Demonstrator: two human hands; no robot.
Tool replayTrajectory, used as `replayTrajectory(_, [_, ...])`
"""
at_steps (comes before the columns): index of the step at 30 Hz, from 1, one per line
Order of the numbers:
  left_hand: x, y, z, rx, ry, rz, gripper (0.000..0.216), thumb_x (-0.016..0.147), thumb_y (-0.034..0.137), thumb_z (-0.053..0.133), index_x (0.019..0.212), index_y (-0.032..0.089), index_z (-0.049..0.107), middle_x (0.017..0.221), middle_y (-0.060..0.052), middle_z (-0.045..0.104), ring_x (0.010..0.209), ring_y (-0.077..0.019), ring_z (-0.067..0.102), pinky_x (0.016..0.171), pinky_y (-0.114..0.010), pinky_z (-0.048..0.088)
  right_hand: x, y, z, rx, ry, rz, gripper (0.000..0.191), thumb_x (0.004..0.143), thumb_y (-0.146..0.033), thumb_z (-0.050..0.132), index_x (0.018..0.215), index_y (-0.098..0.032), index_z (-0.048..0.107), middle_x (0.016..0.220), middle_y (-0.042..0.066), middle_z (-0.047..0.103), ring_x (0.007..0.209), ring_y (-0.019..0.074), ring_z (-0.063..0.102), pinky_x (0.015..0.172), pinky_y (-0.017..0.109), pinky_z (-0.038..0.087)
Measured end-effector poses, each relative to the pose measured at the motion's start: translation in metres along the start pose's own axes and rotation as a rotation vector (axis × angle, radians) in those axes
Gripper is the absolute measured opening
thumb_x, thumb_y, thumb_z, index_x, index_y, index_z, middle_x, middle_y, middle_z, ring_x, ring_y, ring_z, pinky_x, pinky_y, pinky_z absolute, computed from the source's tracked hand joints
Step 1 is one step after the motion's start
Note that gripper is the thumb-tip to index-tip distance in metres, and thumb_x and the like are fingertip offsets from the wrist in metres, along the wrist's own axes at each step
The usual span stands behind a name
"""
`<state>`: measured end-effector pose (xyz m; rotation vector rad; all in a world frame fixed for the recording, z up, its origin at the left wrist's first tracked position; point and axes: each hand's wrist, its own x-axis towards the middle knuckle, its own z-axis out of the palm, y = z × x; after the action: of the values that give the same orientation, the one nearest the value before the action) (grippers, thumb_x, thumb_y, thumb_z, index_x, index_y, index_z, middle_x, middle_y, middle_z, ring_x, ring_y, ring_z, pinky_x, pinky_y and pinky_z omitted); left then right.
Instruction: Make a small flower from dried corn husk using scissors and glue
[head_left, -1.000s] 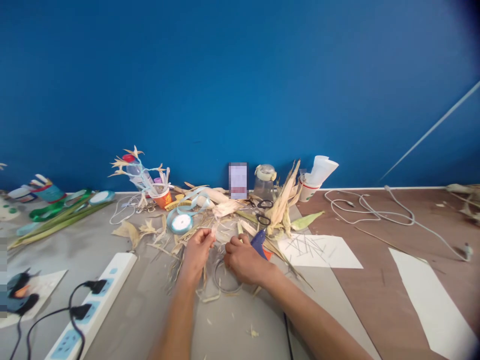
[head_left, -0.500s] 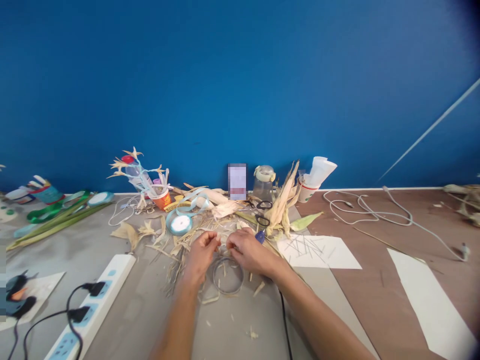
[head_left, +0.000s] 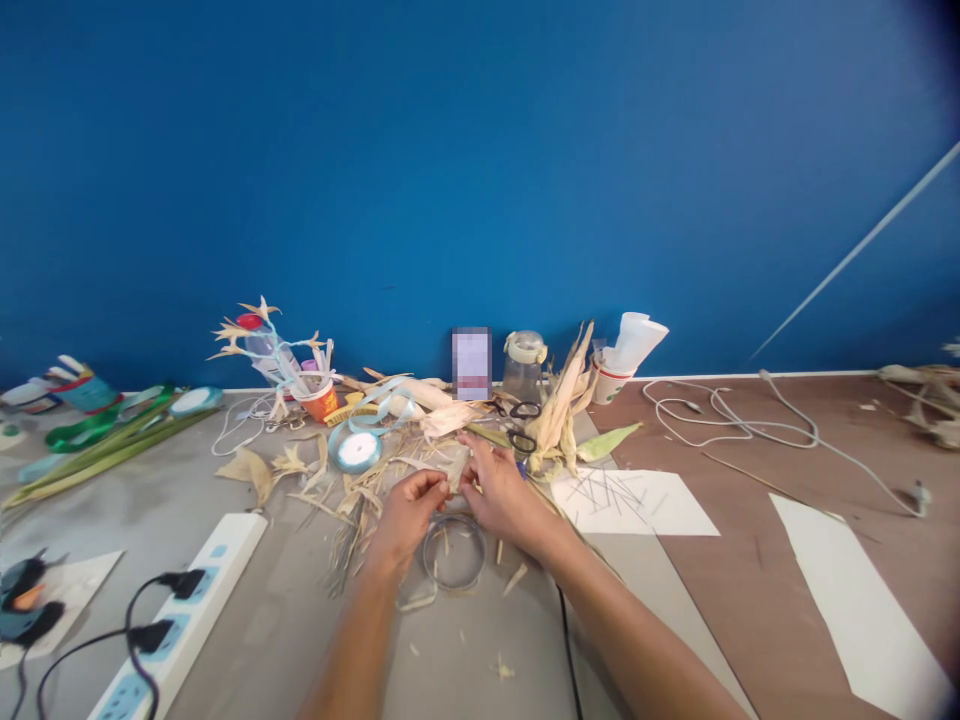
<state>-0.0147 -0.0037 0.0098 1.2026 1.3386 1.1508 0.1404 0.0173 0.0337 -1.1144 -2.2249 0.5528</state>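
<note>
Ring (head_left: 452, 588): thin wire hoop flat on the grey mat, at mid-table, just in front of both hands.
Strip (head_left: 455, 478): pale bit of husk over the ring's far edge, pinched between the two hands.
Left hand (head_left: 409, 510): fingers curled, thumb and fingertips closed on the strip's left end.
Right hand (head_left: 506, 495): thumb and forefinger closed on the strip's right end, other fingers stretched toward the wall; the hands nearly touch.
Scraps (head_left: 352, 500): dry husk bits crowd the ring's left and far sides; a few lie inside it.
Open room: bare mat toward the person; a black cable (head_left: 566, 650) runs there under the right forearm.
Edges: power strip (head_left: 187, 610) well to the left, paper (head_left: 637, 500) to the right, spool (head_left: 358, 451) and scissors (head_left: 523, 438) just beyond the hands.
Hidden: whether the strip wraps the wire cannot be told; a blue tool behind the right hand is all but covered.
Change: a second ago the hands stood apart and the right one covered part of the ring; now they have closed together farther from the person and the whole hoop shows.
</note>
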Motion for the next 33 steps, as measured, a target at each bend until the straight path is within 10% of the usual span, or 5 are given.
replayTrajectory(21, [-0.005, 0.002, 0.009, 0.190, -0.017, 0.067, 0.015, 0.069, 0.031, 0.061, 0.068, 0.018, 0.067, 0.065, -0.002, 0.063, 0.064, -0.0166, 0.053, 0.060, -0.025, 0.039, -0.002, -0.011, -0.005, -0.226, -0.024, 0.069, 0.070, 0.075, -0.010, 0.044, 0.139, 0.000, 0.019, 0.082, 0.014, 0.069, 0.086, 0.0274, 0.059, 0.086, 0.042, 0.029])
replayTrajectory(33, [-0.004, 0.006, 0.007, 0.059, -0.071, -0.021, 0.014, 0.067, 0.030, 0.059, 0.064, 0.016, 0.059, 0.058, 0.003, 0.052, 0.056, -0.0116, 0.044, 0.055, -0.023, 0.033, 0.004, -0.004, 0.004, 0.466, 0.120, 0.329, 0.061, 0.073, -0.015, 0.051, 0.132, -0.015, 0.036, 0.072, -0.001, 0.060, 0.065, 0.0141, 0.056, 0.068, 0.028, 0.042])
